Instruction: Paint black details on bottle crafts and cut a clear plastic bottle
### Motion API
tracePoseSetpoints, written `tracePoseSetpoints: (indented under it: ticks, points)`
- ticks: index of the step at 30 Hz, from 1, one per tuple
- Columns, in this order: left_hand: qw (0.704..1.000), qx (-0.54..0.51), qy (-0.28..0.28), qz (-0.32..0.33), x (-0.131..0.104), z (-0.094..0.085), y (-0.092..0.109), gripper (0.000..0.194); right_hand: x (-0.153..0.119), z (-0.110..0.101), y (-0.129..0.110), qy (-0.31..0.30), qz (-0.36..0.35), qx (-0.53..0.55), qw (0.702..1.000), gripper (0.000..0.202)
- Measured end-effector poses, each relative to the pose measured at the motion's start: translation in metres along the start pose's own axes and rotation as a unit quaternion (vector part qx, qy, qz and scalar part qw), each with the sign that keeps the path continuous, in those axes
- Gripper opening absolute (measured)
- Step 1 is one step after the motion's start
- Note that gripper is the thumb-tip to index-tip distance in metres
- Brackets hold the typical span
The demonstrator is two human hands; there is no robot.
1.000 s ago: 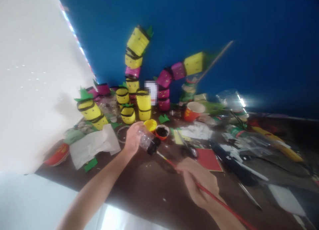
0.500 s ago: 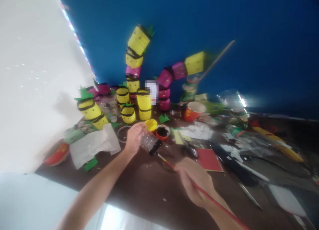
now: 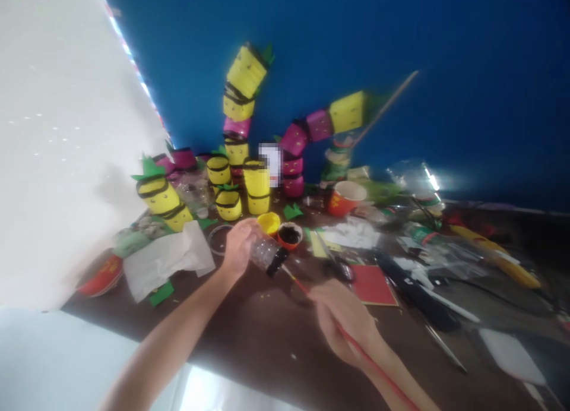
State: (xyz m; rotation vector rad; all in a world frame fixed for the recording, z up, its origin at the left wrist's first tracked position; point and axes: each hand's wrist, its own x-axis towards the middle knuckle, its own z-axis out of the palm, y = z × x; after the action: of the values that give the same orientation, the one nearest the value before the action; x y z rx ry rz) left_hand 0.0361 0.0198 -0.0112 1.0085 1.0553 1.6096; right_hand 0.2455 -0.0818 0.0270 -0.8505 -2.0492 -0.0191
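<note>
My left hand (image 3: 241, 243) is closed around a clear plastic bottle piece (image 3: 263, 252), tilted with its black-painted rim toward the right. In my right hand (image 3: 341, 316) is a long red paintbrush (image 3: 364, 353), its tip at or very near that black rim; whether they touch I cannot tell. Just behind the bottle piece stand a cup of black paint (image 3: 290, 235) and a cup of yellow paint (image 3: 268, 224). A clear ring-shaped piece (image 3: 218, 240) lies left of my left hand.
Yellow painted cups (image 3: 257, 188) and stacked magenta ones (image 3: 293, 167) stand against the blue wall. White paper (image 3: 167, 262) lies at left. To the right are scissors (image 3: 341, 268), a red square (image 3: 374, 285), a red paper cup (image 3: 346, 198) and a yellow-handled tool (image 3: 494, 253).
The brush and my right hand have shifted slightly left and up along the black rim. My left hand keeps its hold on the bottle piece.
</note>
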Motion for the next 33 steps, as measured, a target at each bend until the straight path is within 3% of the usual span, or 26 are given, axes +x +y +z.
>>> tracePoseSetpoints:
  ticks: [22, 33]
  points:
    - [1.000, -0.026, -0.007, -0.004, 0.000, -0.001, -0.003, 0.023, 0.000, 0.003, -0.005, 0.012, 0.014, 0.005, 1.000, 0.018]
    - [0.999, -0.045, -0.006, 0.000, 0.001, -0.001, -0.004, 0.022, -0.012, 0.003, 0.005, -0.015, -0.015, -0.017, 1.000, 0.017]
